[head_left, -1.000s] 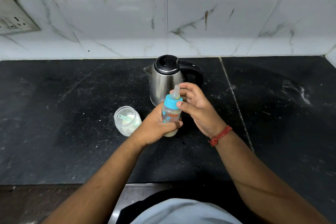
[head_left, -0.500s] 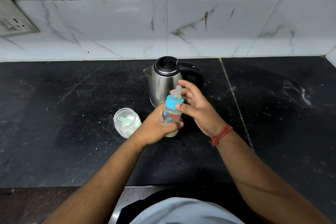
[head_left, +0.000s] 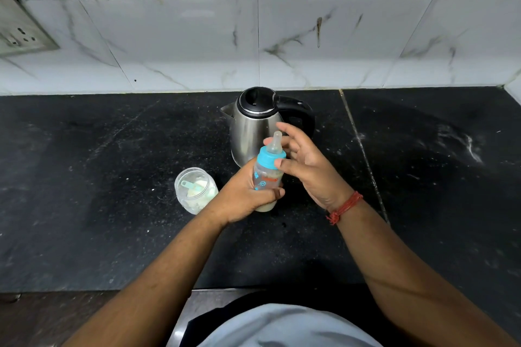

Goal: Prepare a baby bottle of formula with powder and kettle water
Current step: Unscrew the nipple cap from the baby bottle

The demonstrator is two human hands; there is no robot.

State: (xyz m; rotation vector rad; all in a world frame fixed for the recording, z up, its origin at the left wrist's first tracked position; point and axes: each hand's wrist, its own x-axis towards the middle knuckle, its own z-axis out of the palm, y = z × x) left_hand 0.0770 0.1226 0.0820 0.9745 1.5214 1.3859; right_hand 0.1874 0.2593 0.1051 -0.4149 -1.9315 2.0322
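My left hand grips the body of a small clear baby bottle with a blue collar and a clear teat; pale liquid shows at its bottom. The bottle stands upright above the black counter. My right hand is beside the collar with its fingers spread and fairly straight; its thumb tip touches the blue collar. A steel kettle with a black lid and handle stands just behind the bottle. An open clear jar of powder with a pale green scoop inside sits left of my left hand.
The black stone counter runs to a white marble-tiled wall at the back. A switch plate is on the wall at far left. The counter's front edge lies near my body.
My right hand's fingers have opened away from the bottle's collar and teat. The left hand keeps its hold on the bottle, which has barely moved.
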